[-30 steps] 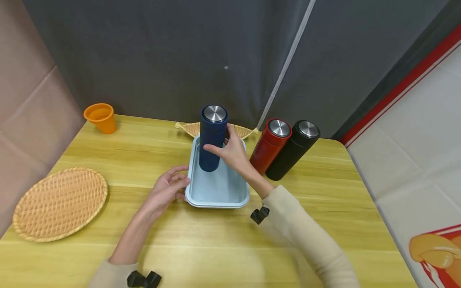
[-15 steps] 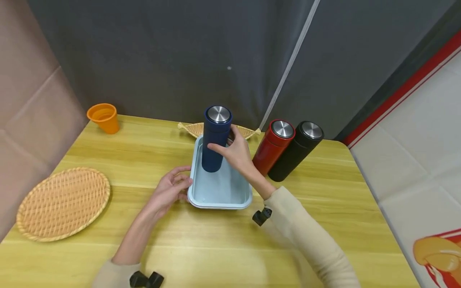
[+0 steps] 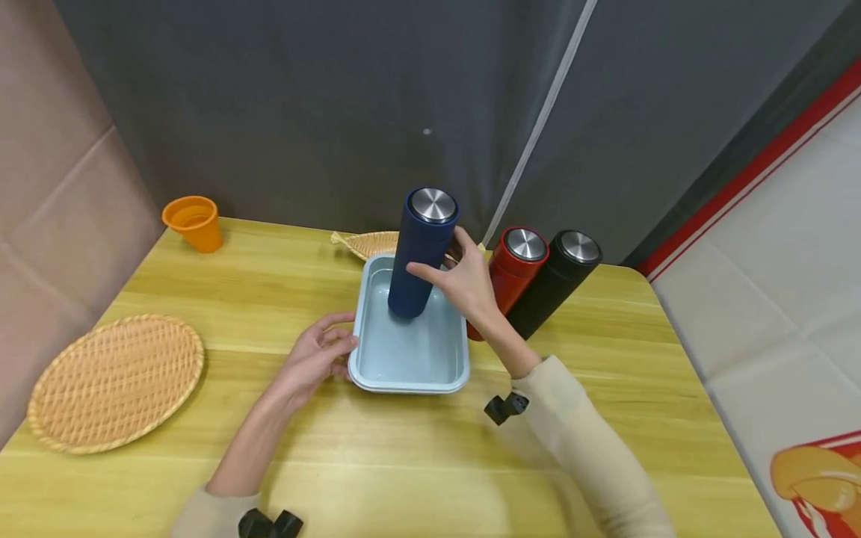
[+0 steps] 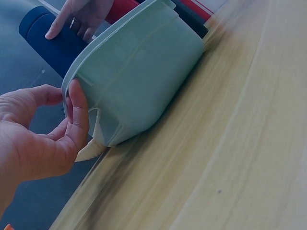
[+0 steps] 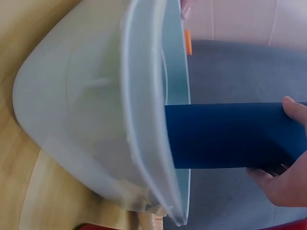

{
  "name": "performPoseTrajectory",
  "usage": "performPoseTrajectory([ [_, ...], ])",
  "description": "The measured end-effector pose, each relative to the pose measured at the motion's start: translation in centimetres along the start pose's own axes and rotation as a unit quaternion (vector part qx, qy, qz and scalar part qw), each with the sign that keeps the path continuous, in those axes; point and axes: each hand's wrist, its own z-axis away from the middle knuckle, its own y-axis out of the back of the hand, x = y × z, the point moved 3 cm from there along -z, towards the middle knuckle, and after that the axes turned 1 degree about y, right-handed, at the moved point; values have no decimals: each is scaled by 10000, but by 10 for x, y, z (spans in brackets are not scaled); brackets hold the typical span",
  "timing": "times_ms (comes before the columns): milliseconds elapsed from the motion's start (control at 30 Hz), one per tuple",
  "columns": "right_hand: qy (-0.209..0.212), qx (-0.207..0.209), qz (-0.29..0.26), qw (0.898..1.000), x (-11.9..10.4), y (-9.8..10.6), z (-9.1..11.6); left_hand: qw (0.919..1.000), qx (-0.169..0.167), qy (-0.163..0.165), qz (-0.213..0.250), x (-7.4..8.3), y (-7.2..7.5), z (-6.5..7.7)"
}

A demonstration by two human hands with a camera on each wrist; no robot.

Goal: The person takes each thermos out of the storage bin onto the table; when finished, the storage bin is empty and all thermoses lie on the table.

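Note:
My right hand (image 3: 464,276) grips a dark blue thermos (image 3: 420,250) with a steel-topped lid, thumb on the near side. The thermos tilts a little to the right, its lower end inside a pale blue plastic tub (image 3: 410,366). In the right wrist view, the thermos body (image 5: 225,136) comes out past the tub's rim (image 5: 146,96). My left hand (image 3: 319,351) holds the tub's left side. Seen from the left wrist, the fingers and thumb of that hand (image 4: 43,134) pinch the tub's edge (image 4: 132,72).
A red thermos (image 3: 514,269) and a black thermos (image 3: 558,280) stand right of the tub. Behind it lies a boat-shaped woven basket (image 3: 366,243). An oval woven tray (image 3: 117,381) and an orange cup (image 3: 196,224) are at the left. A dark grey panel (image 3: 303,112) closes the back.
My right hand has moved to the right with the blue thermos, which has gone from nearly upright to leaning right. The left hand keeps its place at the tub's side.

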Motion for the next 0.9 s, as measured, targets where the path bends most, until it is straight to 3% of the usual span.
performPoseTrajectory([
  [600,278,-282,40,9992,-24,17,33,9999,-92,33,82,-1,2,-1],
  [900,638,-423,-545,9956,-42,39,47,9998,-150,44,105,0,1,0],
])
